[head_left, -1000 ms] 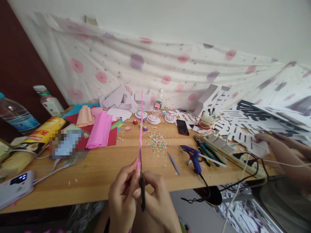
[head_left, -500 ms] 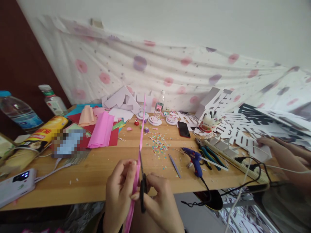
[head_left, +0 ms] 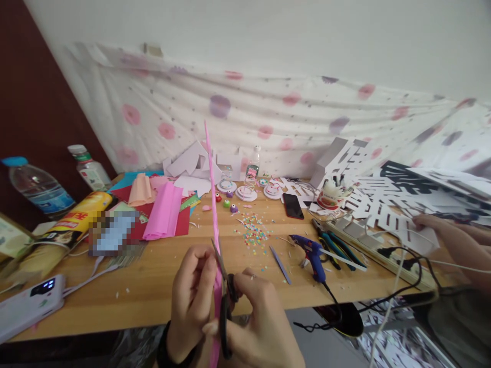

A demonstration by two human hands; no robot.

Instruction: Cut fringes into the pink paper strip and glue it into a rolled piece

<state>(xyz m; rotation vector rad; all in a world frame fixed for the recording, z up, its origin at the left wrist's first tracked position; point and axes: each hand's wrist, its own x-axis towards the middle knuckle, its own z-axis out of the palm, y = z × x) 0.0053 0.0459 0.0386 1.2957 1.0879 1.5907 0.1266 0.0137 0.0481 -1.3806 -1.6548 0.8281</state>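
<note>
My left hand (head_left: 191,301) pinches a long, narrow pink paper strip (head_left: 212,197) that stands up edge-on toward the camera, over the front edge of the wooden table (head_left: 153,286). My right hand (head_left: 261,327) grips black-handled scissors (head_left: 224,296), whose blades straddle the strip just above my left fingers. The strip's lower end hangs down between my two hands.
On the table lie pink and red paper sheets (head_left: 164,217), confetti bits (head_left: 253,232), a blue glue gun (head_left: 312,253), a black phone (head_left: 292,205), pliers (head_left: 332,245), two water bottles (head_left: 40,186), a power bank (head_left: 26,306) and white paper cut-outs (head_left: 368,199). Another person's hand (head_left: 452,240) rests at the right.
The strip's top has swung left and risen higher in view. The scissors have tilted, and both hands have shifted slightly down along the strip.
</note>
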